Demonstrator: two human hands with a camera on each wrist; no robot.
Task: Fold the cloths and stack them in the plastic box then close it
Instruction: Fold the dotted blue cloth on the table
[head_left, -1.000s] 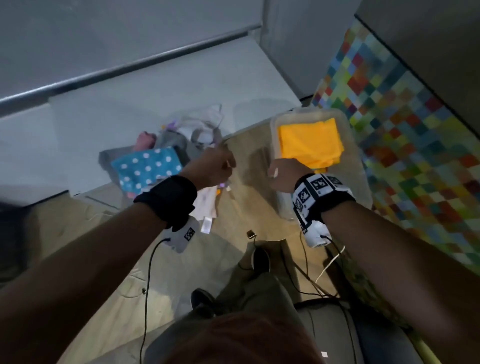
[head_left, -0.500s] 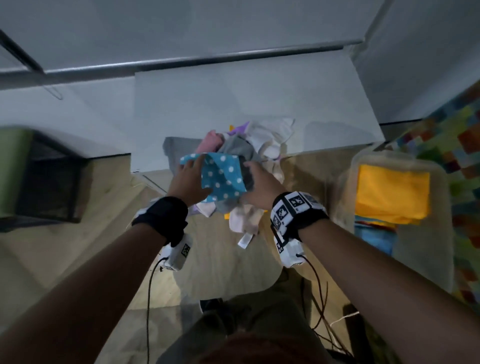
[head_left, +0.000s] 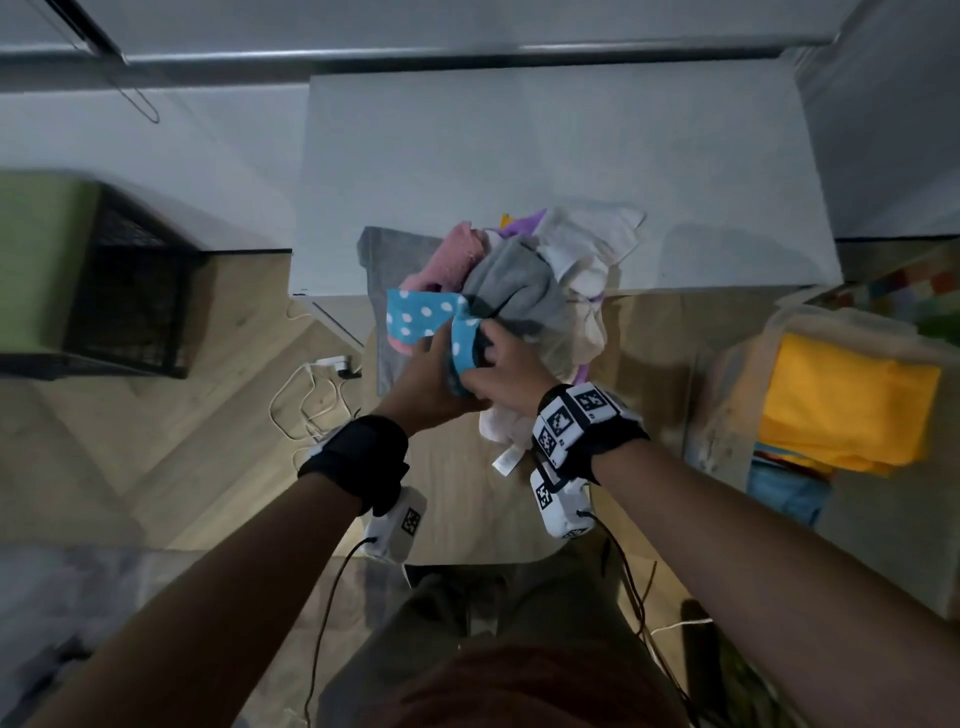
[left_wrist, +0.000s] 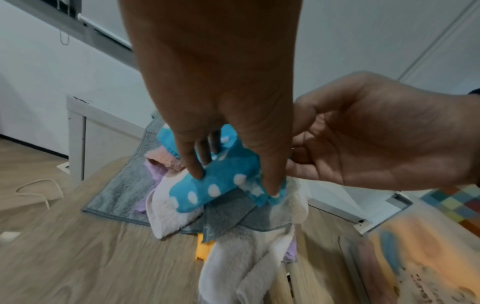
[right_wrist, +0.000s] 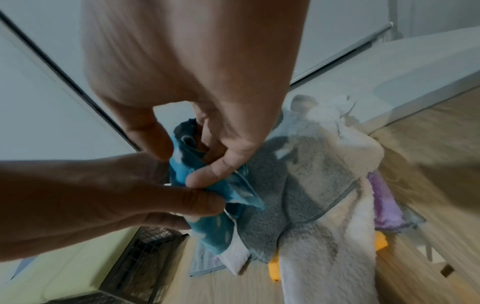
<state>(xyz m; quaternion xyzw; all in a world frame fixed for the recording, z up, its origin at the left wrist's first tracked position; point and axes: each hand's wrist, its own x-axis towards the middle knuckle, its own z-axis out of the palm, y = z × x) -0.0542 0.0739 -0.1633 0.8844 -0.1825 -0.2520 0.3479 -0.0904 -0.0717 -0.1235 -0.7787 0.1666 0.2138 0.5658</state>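
A blue cloth with white dots lies on top of a heap of grey, pink, white and purple cloths on the wooden table. My left hand pinches it with thumb and fingers. My right hand grips its bunched edge right beside the left. The clear plastic box stands at the right, open, with a folded orange cloth on top of others inside.
A white cabinet top sits behind the heap. A black wire basket with a green cushion stands at the left. White cables lie on the floor. A patterned colourful mat shows at the far right.
Both hands came from the box side to the heap and took hold of the dotted blue cloth; they now bunch it closer together. My head view swung left.
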